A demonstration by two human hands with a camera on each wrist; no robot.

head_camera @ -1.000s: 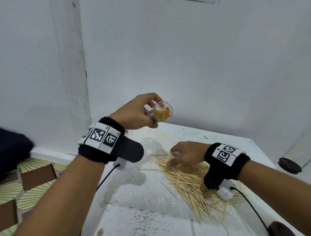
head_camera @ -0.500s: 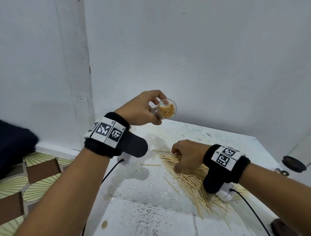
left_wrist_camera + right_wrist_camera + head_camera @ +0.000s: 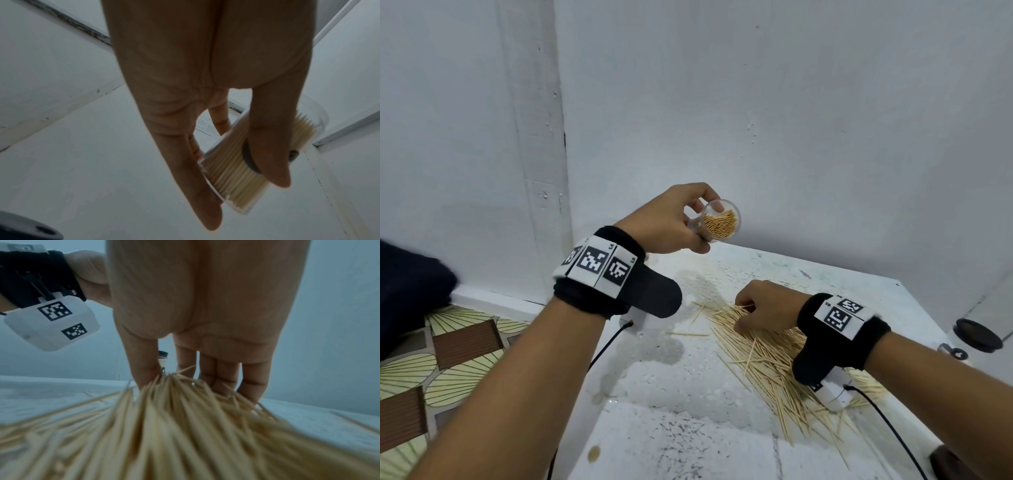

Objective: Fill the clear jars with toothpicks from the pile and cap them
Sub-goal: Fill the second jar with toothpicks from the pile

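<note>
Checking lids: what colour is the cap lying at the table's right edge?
Black cap, clearest in the head view.

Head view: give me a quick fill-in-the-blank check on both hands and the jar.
The left hand holds the clear jar up in the ____.
The jar's mouth has no ____ on it.
The right hand is gathering ____ from the pile on the white table.

Missing words: air; cap; toothpicks

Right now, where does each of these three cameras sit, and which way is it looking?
Head: worn on the head, looking down at the white table; both forearms, left hand, right hand show.
Left wrist: looks along the palm at the clear jar.
Right wrist: looks along the fingers into the toothpick pile.
Shared: head and left-wrist views show the jar; head and right-wrist show the pile.
</note>
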